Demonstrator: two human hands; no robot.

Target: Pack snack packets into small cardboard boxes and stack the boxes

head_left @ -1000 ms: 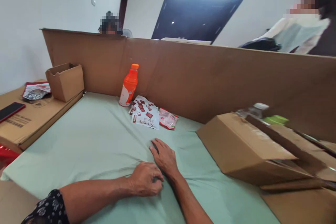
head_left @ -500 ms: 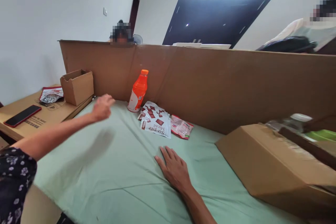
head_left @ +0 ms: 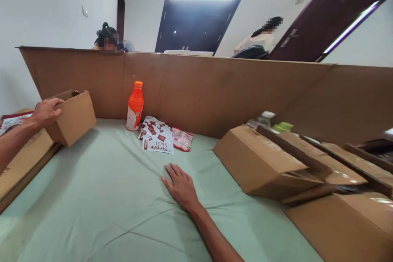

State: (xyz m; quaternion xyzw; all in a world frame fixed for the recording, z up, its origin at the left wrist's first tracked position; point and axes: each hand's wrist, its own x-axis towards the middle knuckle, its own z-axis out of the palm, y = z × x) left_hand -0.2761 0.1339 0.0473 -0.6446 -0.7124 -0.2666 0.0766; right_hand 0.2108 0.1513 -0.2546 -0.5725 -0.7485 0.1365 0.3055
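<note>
My left hand (head_left: 47,111) grips the near left rim of a small open-topped cardboard box (head_left: 78,116). The box is tilted and partly over the green cloth, with a shadow beneath it; its inside is mostly hidden. My right hand (head_left: 181,184) lies flat on the green cloth (head_left: 123,196), fingers spread, holding nothing. Beyond it, several white and brown "Super Meal" sachets (head_left: 158,141) lie in an overlapping pile. A pink and clear packet (head_left: 182,139) rests against their right side. Behind the sachets stands an orange bottle (head_left: 135,106) with an orange cap.
A long cardboard panel (head_left: 215,90) walls off the far side. Several cardboard boxes (head_left: 260,159) stand at the right, with a clear white-lidded container (head_left: 265,118) and a green item (head_left: 282,126) among them. A flat carton (head_left: 27,163) lies left. Two people are beyond the panel.
My left hand has moved left and taken hold of the small box, which is now off its former place and tilted. The view has swung right. My right hand stays flat on the cloth.
</note>
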